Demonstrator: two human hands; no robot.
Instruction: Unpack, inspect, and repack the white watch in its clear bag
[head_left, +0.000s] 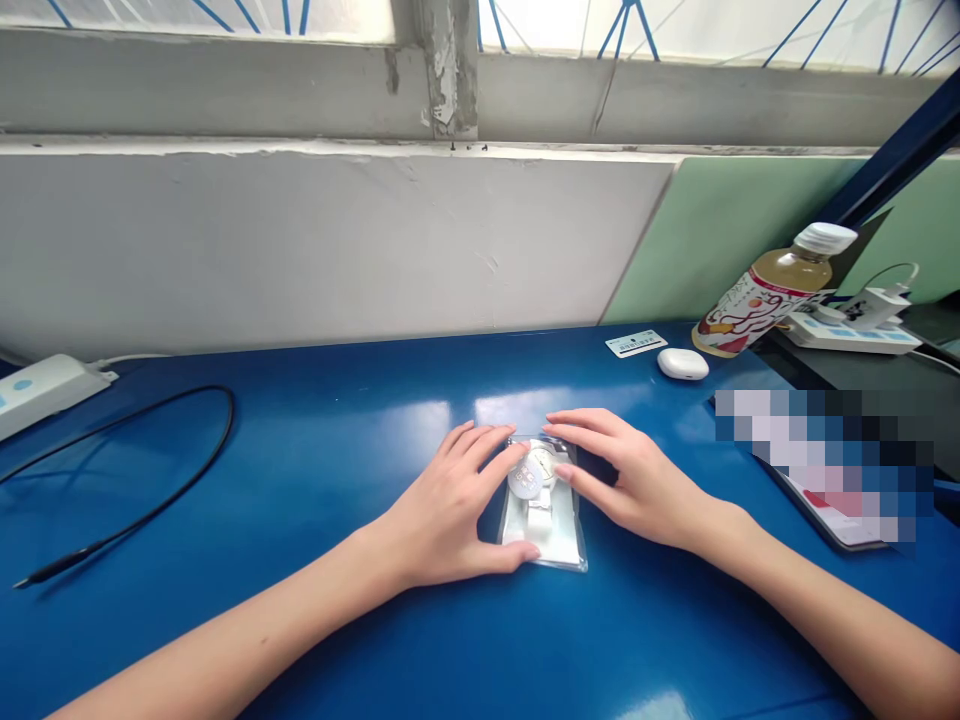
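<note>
A clear plastic bag (559, 545) lies flat on the blue table in front of me. Inside are what looks like a white-banded wristwatch (541, 462) and a white card; a round pale label (526, 478) covers part of the watch. My left hand (457, 505) is spread along the bag's left side, its thumb on the lower part and its index fingertip by the label. My right hand (626, 475) has its fingers apart at the upper right, one fingertip touching the bag near the watch face. Neither hand is closed round the bag.
At the right are a drink bottle (765, 300), a white earbud case (682, 364), a small printed card (636, 344), a partly blurred phone (847, 515) and a power strip (855, 330). On the left lie a black cable (180, 500) and another power strip (49, 390). A wall borders the back.
</note>
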